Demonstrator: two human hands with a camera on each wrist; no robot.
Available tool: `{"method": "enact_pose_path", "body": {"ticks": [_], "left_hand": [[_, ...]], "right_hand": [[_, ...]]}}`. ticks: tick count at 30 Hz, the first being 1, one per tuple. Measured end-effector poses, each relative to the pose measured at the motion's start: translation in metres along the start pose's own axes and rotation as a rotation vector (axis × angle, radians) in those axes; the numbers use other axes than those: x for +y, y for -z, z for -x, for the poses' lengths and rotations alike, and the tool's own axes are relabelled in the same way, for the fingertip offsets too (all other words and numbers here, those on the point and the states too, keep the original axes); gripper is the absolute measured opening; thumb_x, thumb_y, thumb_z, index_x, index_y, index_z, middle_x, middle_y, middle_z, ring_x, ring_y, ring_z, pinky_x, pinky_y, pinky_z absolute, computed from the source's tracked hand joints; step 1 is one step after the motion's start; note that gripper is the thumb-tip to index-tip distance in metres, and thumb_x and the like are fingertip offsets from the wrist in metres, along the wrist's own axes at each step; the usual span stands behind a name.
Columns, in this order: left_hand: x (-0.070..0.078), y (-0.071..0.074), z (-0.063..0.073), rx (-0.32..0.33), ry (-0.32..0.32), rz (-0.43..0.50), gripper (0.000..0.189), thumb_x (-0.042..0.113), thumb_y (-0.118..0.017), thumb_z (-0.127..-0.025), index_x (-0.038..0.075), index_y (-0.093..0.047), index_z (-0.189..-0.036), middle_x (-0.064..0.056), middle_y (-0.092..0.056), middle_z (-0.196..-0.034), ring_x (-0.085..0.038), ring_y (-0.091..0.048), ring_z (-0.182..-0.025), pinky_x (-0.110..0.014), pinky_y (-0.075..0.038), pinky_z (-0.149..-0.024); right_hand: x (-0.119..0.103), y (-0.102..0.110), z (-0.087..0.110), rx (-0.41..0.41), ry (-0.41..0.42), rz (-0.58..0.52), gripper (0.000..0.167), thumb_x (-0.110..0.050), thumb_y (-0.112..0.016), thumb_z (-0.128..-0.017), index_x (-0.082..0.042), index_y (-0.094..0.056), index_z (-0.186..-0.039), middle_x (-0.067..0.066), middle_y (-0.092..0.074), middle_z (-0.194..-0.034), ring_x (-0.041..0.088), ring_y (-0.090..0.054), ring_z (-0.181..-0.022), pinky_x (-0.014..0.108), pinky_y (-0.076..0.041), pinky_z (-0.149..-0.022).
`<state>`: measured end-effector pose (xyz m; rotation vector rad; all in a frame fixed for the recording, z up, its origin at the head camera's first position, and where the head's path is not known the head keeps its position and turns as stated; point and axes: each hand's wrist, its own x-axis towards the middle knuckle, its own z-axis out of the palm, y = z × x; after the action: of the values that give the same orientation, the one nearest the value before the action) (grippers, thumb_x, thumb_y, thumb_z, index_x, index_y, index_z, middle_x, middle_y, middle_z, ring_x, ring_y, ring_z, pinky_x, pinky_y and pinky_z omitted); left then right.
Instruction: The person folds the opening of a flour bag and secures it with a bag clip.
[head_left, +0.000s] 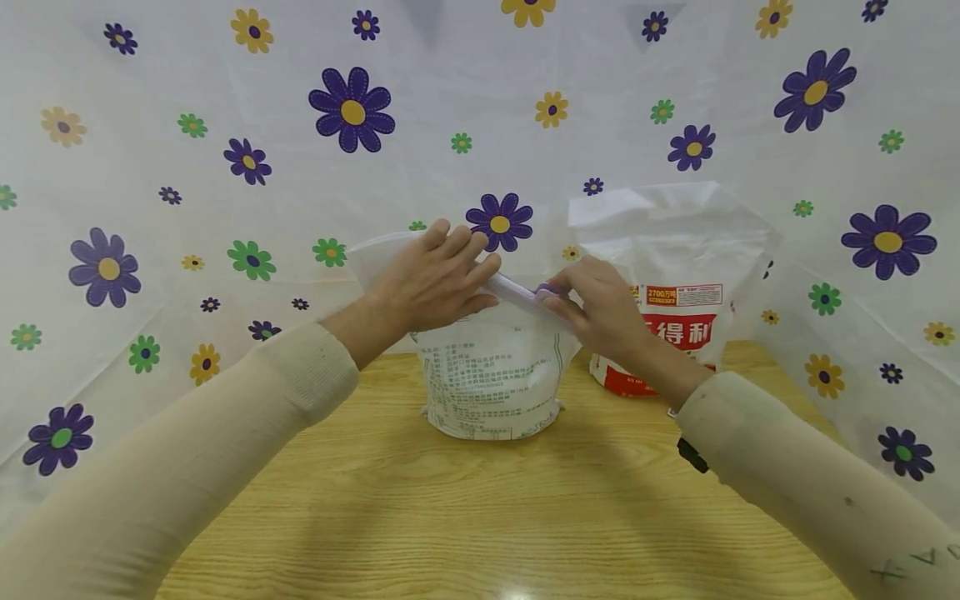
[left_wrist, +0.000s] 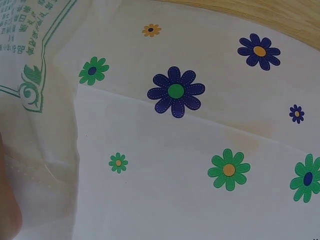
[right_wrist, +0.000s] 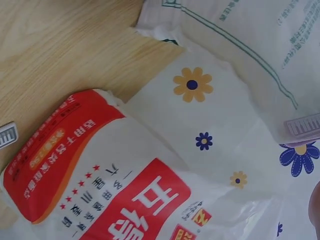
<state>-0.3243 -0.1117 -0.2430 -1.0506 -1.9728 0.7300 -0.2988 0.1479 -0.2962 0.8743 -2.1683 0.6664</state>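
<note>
A white flour bag (head_left: 491, 375) with green print stands upright on the table, its top folded along a slanting pale purple bag clip (head_left: 513, 290). My left hand (head_left: 427, 279) grips the bag's top at the clip's left part, fingers over the upper edge and thumb on the near side. At the other end, my right hand (head_left: 600, 308) pinches the clip's darker purple end between thumb and fingers. A ridged part of the clip (right_wrist: 302, 127) shows at the bag's edge in the right wrist view. My left palm hides part of the bag's upper left.
Behind my right hand stands a second white bag (head_left: 675, 233) with red print, its top loose and upright. A small grey ridged piece (right_wrist: 7, 135) lies beside it on the wooden table (head_left: 450, 517). A flower-printed sheet (head_left: 420, 100) hangs close behind both bags.
</note>
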Motion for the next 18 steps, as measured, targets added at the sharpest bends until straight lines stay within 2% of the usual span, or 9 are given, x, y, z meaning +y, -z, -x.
{"method": "enact_pose_path", "body": {"ticks": [13, 18], "left_hand": [[-0.001, -0.001, -0.001, 0.049, 0.01, 0.002, 0.04, 0.046, -0.039, -0.106, 0.008, -0.048, -0.114, -0.009, -0.053, -0.106, -0.027, -0.045, -0.095, -0.037, -0.036, -0.084], [-0.002, 0.0, -0.003, 0.07, 0.008, 0.048, 0.038, 0.043, -0.043, -0.105, 0.006, -0.05, -0.113, -0.009, -0.053, -0.103, -0.027, -0.047, -0.093, -0.037, -0.037, -0.083]], "right_hand": [[-0.013, -0.007, -0.021, 0.008, 0.009, -0.009, 0.016, -0.014, -0.071, -0.093, -0.002, -0.066, -0.101, 0.009, -0.065, -0.09, 0.024, -0.052, -0.083, 0.034, -0.044, -0.074], [-0.012, -0.007, -0.024, -0.028, -0.002, -0.016, 0.024, -0.016, -0.066, -0.097, 0.0, -0.067, -0.114, 0.011, -0.068, -0.098, 0.025, -0.053, -0.091, 0.037, -0.045, -0.08]]}}
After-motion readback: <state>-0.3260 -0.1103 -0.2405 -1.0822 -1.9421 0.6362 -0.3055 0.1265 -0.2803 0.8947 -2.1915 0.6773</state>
